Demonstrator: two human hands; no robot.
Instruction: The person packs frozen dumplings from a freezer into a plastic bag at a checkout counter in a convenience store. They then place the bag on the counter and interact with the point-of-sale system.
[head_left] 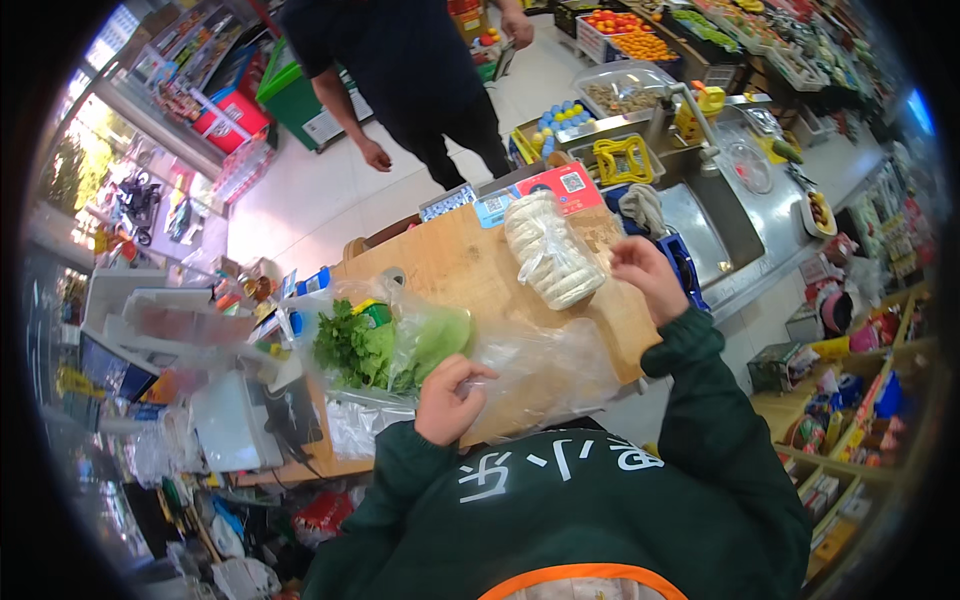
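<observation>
A wooden board (425, 250) lies in front of me. On it rests a clear plastic pack of thick white strands, like noodles (550, 250), tied with a white band. My right hand (650, 278) is just right of the pack, its fingers bent together; what they hold, if anything, is hidden. My left hand (450, 400) hovers by the near edge, index finger and thumb apart, with nothing visible between them. Beside it a thin clear plastic bag (550, 375) spreads over the board. Leafy greens (355, 345) in clear plastic lie left of that hand.
A metal sink (715, 215) with a tap adjoins the board on the right. Across the board stands a person (410, 80) in dark clothes. Printed cards (575, 188) lie at the far edge. A white scale-like machine (235, 420) is at left, stocked shelves (850, 440) at right.
</observation>
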